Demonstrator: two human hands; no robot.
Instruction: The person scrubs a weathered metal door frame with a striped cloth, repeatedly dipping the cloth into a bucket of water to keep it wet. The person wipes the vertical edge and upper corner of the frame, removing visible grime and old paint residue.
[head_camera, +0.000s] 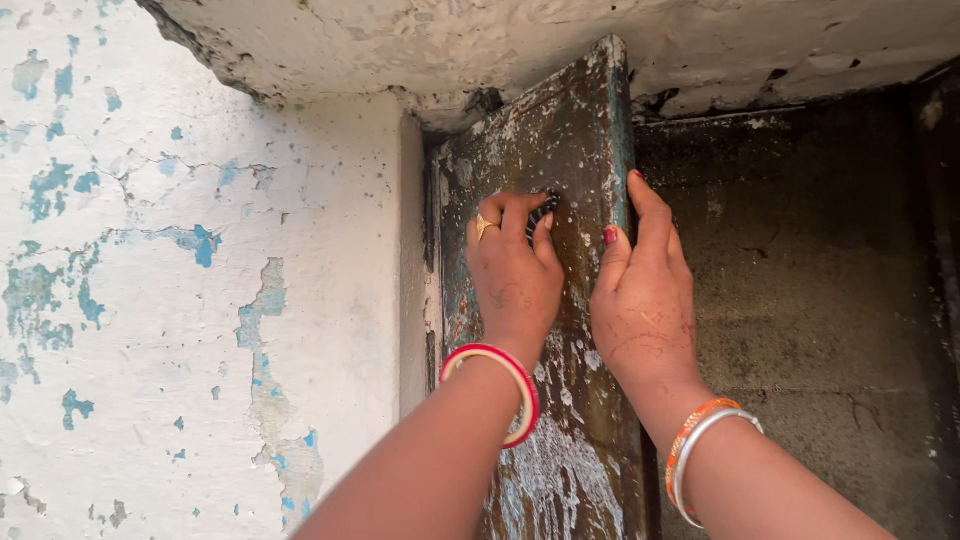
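Observation:
A worn metal door panel (560, 130), dark with flaking blue and white paint, stands open edge-on in front of me. My left hand (515, 275) presses a small dark scrubbing pad (543, 208) against the panel's upper face; only a corner of the pad shows past the fingers. A ring is on one finger and a red and white bangle on the wrist. My right hand (645, 290) grips the panel's right edge, fingers wrapped around it, thumb on the front face. Orange and silver bangles circle that wrist.
A white wall (200, 300) with peeling blue patches fills the left side. A rough concrete lintel (500, 40) runs overhead. Behind the panel on the right lies a dark, grimy recess (820, 300).

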